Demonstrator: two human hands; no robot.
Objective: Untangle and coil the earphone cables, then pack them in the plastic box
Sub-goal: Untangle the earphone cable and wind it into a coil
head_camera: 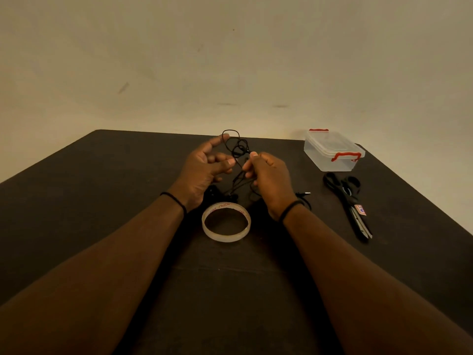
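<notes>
A tangle of black earphone cables point(236, 146) hangs in the air above the dark table, between my two hands. My right hand point(268, 179) pinches the cable near the tangle with thumb and fingers curled. My left hand point(204, 167) is beside the tangle with its fingers spread and loosely bent; a loop of cable runs by its index fingertip. More cable trails down to the table behind the tape roll, and a jack plug point(304, 193) lies to the right of my right wrist. The clear plastic box point(330, 152), lid on with red latches, stands at the back right.
A roll of clear tape point(226, 222) lies on the table just in front of my wrists. Black scissors point(349, 201) lie to the right, in front of the box. The table's far edge point(166, 133) meets a pale wall.
</notes>
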